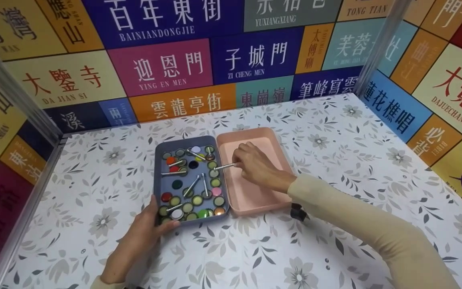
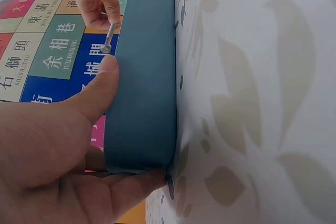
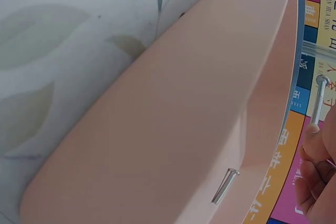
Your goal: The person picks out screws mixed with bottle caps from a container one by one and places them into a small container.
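Note:
A blue tray (image 1: 197, 141) holds several round coloured discs (image 1: 177, 184) and several loose silver bolts (image 1: 192, 185). My left hand (image 1: 146, 222) grips this tray's near left corner, the thumb by the front rim and the fingers around the left side. My right hand (image 1: 255, 166) pinches a silver bolt (image 1: 225, 165) by its shank end, over the pink tray (image 1: 251, 207). In the right wrist view the bolt's round head points away from the fingers. A short silvery piece (image 3: 226, 186) shows at the pink tray's inner side.
The two trays stand side by side, touching, on a white table (image 1: 142, 257) with a floral print. Walls of coloured panels (image 1: 167, 64) with Chinese lettering enclose the table at the back and sides. A small black device (image 1: 299, 212) is at the right wrist.

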Demonstrator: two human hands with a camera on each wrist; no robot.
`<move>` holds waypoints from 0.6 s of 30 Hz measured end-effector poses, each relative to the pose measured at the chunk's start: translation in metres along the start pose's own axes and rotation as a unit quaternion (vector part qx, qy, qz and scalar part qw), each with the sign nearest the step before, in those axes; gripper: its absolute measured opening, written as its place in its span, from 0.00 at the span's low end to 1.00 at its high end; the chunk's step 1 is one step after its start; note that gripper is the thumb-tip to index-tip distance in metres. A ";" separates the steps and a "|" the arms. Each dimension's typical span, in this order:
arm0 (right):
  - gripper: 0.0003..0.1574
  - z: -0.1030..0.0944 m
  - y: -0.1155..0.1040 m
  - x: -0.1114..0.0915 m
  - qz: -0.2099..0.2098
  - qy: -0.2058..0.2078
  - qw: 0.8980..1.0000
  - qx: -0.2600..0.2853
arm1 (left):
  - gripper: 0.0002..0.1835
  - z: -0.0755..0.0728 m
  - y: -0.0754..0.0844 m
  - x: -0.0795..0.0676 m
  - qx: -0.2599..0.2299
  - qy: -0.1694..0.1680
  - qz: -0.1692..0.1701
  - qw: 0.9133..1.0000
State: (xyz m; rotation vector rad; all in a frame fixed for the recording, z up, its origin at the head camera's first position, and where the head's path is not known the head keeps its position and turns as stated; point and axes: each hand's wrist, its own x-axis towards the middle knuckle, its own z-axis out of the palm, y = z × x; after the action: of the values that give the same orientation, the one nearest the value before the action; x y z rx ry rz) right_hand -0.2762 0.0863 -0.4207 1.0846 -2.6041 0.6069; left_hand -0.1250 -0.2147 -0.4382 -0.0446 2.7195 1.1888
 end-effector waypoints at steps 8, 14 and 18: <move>0.04 -0.002 0.012 -0.001 0.034 -0.017 0.999 0.009 | 0.58 -0.002 0.001 0.001 -0.003 0.000 0.007 1.000; 0.04 -0.004 0.021 0.001 0.065 -0.040 0.997 0.021 | 0.58 -0.002 0.000 0.000 -0.007 -0.002 0.009 1.000; 0.03 -0.005 0.026 0.002 0.089 -0.052 0.994 0.028 | 0.58 0.000 -0.001 0.000 -0.008 -0.002 0.012 1.000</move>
State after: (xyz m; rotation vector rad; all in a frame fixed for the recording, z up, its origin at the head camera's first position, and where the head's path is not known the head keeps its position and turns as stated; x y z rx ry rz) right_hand -0.2956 0.1039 -0.4226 0.9298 -2.8112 0.6814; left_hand -0.1246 -0.2160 -0.4388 -0.0132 2.7154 1.2152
